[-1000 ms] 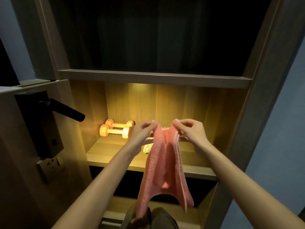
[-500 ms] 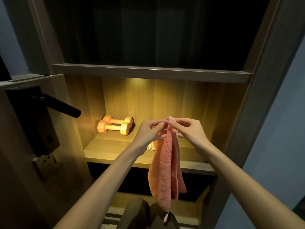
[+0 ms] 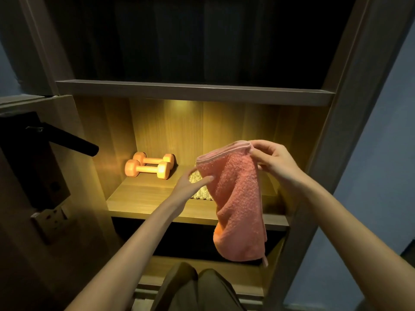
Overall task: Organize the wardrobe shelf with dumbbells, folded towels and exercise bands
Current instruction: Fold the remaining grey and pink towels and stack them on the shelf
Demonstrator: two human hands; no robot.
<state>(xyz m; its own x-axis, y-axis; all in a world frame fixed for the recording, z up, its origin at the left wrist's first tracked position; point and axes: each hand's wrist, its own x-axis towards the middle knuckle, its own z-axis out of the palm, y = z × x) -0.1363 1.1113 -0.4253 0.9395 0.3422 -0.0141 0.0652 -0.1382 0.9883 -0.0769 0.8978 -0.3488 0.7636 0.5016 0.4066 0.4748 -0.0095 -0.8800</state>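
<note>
A pink towel (image 3: 238,198) hangs folded in front of the lit wardrobe shelf (image 3: 152,203). My right hand (image 3: 272,160) pinches its top right corner. My left hand (image 3: 193,180) holds the towel's upper left edge, thumb in front and fingers behind the fabric. Two orange dumbbells (image 3: 149,166) lie side by side at the shelf's back left. A pale knitted item (image 3: 201,189) lies on the shelf, mostly hidden behind my left hand and the towel.
A dark upper compartment (image 3: 190,41) sits above the shelf board (image 3: 195,92). At the left a door with a black lever handle (image 3: 71,140) juts toward the shelf. A lower shelf (image 3: 202,272) and my knees (image 3: 197,288) show below.
The towel was pinched together at its top with both hands close. Now the hands have spread apart, the right one higher, and the towel hangs as a wider folded panel.
</note>
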